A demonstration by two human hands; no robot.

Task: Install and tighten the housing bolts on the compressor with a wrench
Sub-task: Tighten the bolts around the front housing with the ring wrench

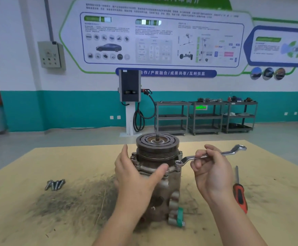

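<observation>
A grey metal compressor stands upright on the table, its dark grooved pulley on top. My left hand curves around its left and front side at the housing flange, fingers apart, thumb lying across the front. My right hand grips the middle of a silver offset ring wrench. The wrench's left ring end sits over a bolt on the right side of the flange. Several loose bolts lie together on the table to the left.
A red-handled screwdriver lies on the table to the right of my right forearm. Dark grit covers the tabletop around the compressor. Beyond the table stand a charging post and grey shelf carts along the wall.
</observation>
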